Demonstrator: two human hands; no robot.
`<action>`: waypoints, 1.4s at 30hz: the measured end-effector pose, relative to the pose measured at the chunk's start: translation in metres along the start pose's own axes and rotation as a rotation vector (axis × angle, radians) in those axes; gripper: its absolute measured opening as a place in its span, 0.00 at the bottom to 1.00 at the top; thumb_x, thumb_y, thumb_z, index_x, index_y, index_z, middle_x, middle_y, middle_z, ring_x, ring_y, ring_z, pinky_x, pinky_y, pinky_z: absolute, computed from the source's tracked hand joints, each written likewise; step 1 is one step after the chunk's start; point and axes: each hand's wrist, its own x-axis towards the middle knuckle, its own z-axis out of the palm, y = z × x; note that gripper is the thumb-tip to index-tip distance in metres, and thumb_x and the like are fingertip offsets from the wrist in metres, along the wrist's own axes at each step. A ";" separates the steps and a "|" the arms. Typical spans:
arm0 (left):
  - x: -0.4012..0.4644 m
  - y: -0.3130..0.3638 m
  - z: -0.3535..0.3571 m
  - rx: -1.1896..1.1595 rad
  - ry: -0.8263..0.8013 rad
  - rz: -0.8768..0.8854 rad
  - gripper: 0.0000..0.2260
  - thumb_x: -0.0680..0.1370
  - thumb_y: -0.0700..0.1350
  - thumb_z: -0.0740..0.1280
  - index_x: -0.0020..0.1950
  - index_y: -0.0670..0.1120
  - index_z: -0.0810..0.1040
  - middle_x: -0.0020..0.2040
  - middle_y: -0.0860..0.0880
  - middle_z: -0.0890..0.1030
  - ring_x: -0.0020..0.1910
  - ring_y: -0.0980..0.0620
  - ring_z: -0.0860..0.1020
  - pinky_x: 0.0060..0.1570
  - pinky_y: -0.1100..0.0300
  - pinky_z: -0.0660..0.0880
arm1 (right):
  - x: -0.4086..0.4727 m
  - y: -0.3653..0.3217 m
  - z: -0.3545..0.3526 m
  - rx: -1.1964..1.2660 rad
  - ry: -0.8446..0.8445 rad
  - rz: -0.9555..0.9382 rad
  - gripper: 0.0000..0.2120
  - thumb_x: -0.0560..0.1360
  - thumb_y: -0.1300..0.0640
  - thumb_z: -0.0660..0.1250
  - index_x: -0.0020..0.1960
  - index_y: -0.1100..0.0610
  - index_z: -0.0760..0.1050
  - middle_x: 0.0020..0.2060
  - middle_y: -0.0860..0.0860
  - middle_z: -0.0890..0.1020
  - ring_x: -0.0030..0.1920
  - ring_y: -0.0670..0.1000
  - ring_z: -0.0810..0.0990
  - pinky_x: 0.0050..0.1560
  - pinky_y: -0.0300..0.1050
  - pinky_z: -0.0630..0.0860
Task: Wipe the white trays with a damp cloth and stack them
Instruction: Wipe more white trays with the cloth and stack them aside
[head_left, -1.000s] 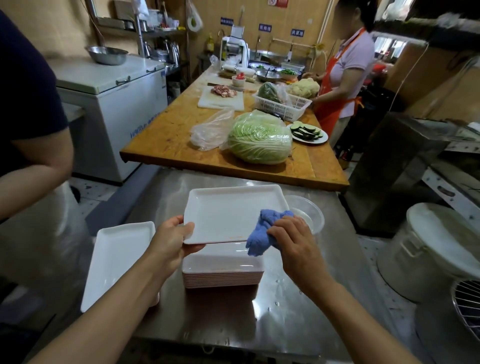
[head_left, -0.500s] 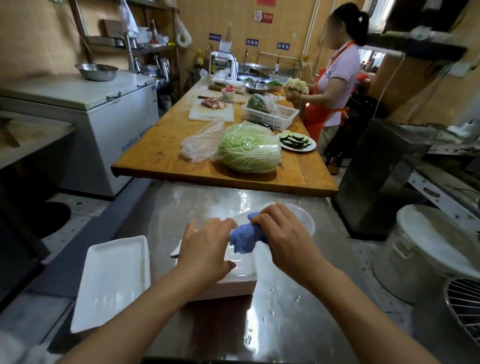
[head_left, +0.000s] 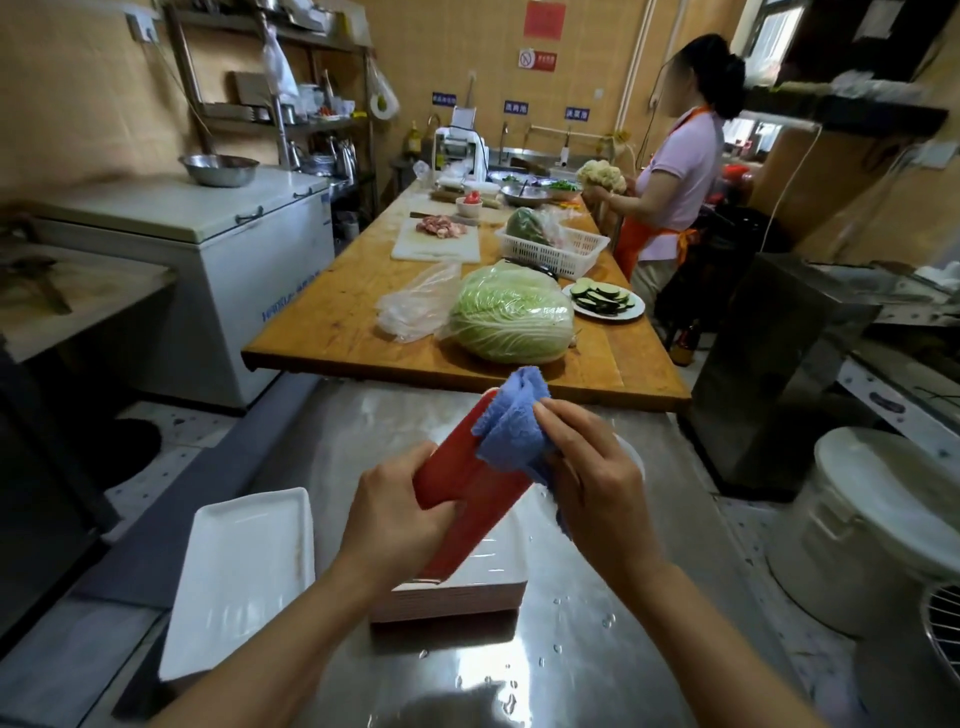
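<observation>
Tray (head_left: 470, 499) turned red underside up, held tilted above the stack of trays (head_left: 457, 592) on the steel counter (head_left: 571, 649).

Left hand (head_left: 400, 517) grips the tray's near end, fingers curled round its edge. Right hand (head_left: 592, 478) pinches a blue cloth (head_left: 511, 421) against the tray's far upper end, fingers bent over the bunched fabric. One white tray (head_left: 244, 577) lies face up by itself left of the stack, near the counter's left edge. Water drops dot the steel beside the stack. Beyond, a wooden table (head_left: 332, 332) carries a wrapped cabbage (head_left: 511, 314), and a person in an orange apron (head_left: 675, 208) stands at its far right side.
</observation>
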 end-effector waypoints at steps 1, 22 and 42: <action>0.002 0.001 -0.002 -0.083 -0.021 -0.033 0.13 0.60 0.46 0.69 0.44 0.48 0.79 0.35 0.50 0.82 0.37 0.49 0.80 0.40 0.50 0.78 | -0.003 0.000 0.004 0.004 -0.014 0.005 0.18 0.71 0.64 0.68 0.60 0.66 0.76 0.58 0.63 0.77 0.57 0.58 0.78 0.57 0.47 0.77; 0.005 0.005 -0.016 -0.613 -0.002 -0.150 0.17 0.61 0.40 0.73 0.49 0.48 0.80 0.42 0.48 0.85 0.41 0.49 0.83 0.42 0.53 0.80 | 0.024 0.005 0.039 0.309 0.011 0.223 0.15 0.79 0.46 0.54 0.62 0.52 0.64 0.61 0.52 0.68 0.62 0.54 0.70 0.61 0.55 0.71; 0.028 0.006 0.003 -0.846 0.170 -0.251 0.13 0.72 0.36 0.71 0.53 0.49 0.75 0.48 0.48 0.83 0.42 0.52 0.83 0.38 0.59 0.79 | 0.000 -0.022 0.032 0.471 -0.083 0.753 0.19 0.65 0.50 0.68 0.49 0.44 0.60 0.40 0.51 0.79 0.38 0.52 0.81 0.41 0.60 0.79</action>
